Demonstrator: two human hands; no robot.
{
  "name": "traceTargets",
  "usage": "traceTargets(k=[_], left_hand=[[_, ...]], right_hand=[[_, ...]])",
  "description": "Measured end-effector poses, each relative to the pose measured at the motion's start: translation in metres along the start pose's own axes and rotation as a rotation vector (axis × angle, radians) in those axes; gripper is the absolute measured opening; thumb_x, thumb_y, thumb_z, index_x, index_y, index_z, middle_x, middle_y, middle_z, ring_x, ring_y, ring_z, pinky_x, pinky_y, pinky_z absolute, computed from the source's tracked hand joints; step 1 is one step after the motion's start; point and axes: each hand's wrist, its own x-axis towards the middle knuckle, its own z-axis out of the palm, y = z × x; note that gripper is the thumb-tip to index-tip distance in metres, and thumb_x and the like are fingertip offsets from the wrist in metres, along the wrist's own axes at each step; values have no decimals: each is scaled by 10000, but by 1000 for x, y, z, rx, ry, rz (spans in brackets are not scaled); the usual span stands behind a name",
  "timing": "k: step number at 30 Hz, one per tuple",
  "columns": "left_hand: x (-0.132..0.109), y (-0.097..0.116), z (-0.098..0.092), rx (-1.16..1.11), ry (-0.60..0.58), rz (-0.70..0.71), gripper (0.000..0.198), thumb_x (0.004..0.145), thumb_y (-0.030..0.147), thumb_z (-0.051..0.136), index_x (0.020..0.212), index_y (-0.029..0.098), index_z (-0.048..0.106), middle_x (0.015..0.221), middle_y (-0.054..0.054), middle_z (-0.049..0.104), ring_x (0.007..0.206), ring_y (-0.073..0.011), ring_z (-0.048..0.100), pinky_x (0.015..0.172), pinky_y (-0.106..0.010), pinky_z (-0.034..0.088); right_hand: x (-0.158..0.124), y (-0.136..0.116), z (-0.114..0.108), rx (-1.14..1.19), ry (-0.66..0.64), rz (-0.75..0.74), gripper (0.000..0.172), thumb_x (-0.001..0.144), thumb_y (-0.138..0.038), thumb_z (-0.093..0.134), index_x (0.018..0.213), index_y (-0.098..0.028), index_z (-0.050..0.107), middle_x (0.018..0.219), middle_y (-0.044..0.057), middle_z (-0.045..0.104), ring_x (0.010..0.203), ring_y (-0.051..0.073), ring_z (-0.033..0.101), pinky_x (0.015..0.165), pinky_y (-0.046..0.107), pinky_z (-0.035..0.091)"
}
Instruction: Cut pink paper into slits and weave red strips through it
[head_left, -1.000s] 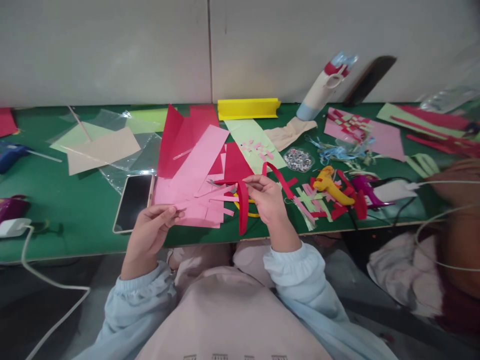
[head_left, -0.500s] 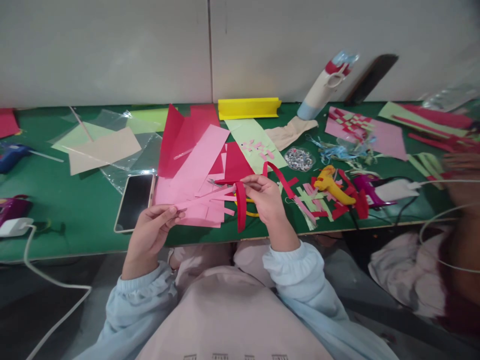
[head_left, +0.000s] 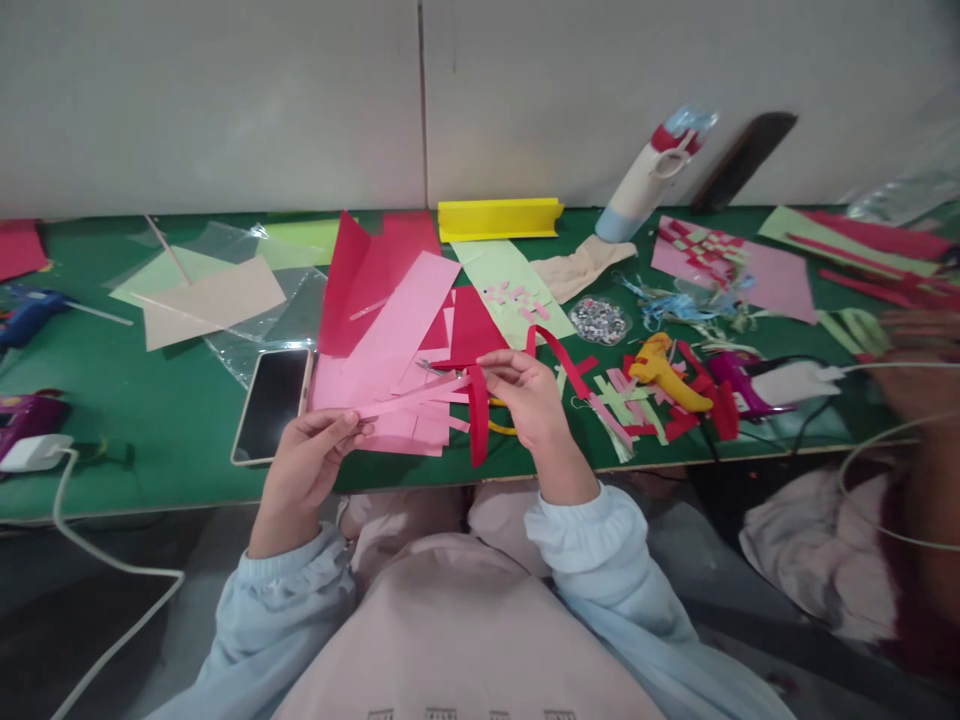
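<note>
My left hand (head_left: 313, 450) is closed, thumb and fingers pinching one end of a pink paper strip (head_left: 401, 403). The strip slants up to the right, toward my right hand (head_left: 529, 398). That hand is closed too, its fingertips pinching a red paper strip (head_left: 478, 425) that hangs down in a fold. Whether the pink strip's far end is also in those fingers, I cannot tell. Behind the strips lie scissors with yellow handles (head_left: 504, 430), partly hidden by my right hand. Pink paper sheets (head_left: 352, 370) and red paper (head_left: 349, 270) spread out below and beyond my hands.
A phone (head_left: 274, 405) lies left of the pink sheets. To the right are loose paper scraps (head_left: 619, 395), a yellow glue gun (head_left: 667, 370) and a tray of googly eyes (head_left: 598, 318). A bottle (head_left: 652, 180) leans at the back. Another person's arm (head_left: 926, 350) is at far right.
My right hand and the hanging red strip have shifted very slightly left. Both hands keep their pinch; the view has moved a little.
</note>
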Motion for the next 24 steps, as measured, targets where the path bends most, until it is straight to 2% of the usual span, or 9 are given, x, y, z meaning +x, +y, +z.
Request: traceTargets(k=[4, 8, 11, 16, 24], left_hand=[[0, -1, 2, -1, 15, 6, 347, 442, 299, 974, 631, 118, 746, 631, -79, 742, 572, -148, 700, 561, -183, 586], [0, 0, 4, -3, 20, 9, 362, 422, 303, 976, 625, 110, 748, 628, -83, 739, 552, -136, 685, 550, -177, 573], [0, 1, 5, -8, 21, 14, 379, 408, 318, 982, 627, 111, 751, 619, -74, 736, 557, -130, 684, 557, -171, 575], [-1, 2, 6, -5, 17, 15, 377, 408, 320, 984, 622, 116, 751, 626, -79, 740, 572, -144, 692, 551, -183, 577], [-1, 0, 8, -5, 16, 10, 409, 388, 342, 991, 644, 116, 766, 656, -91, 756, 561, -117, 685, 576, -162, 583]], right_hand=[[-1, 0, 0, -33, -26, -36, 281, 649, -348, 829, 844, -214, 677, 699, -31, 676, 626, 113, 642, 549, 212, 542], [-1, 2, 0, -75, -33, -92, 170, 647, -304, 792, 755, -204, 707, 768, -1, 705, 671, 126, 655, 554, 219, 558], [-1, 2, 0, -103, -30, -81, 142, 648, -303, 769, 731, -192, 741, 778, 22, 727, 689, 140, 666, 575, 239, 576], [-2, 1, 2, -65, -55, -18, 168, 684, -329, 749, 781, -192, 755, 814, 26, 742, 700, 137, 676, 630, 261, 593], [1, -4, 0, -172, -86, -91, 366, 616, -363, 864, 885, -189, 687, 881, 37, 723, 866, 171, 689, 761, 286, 576]])
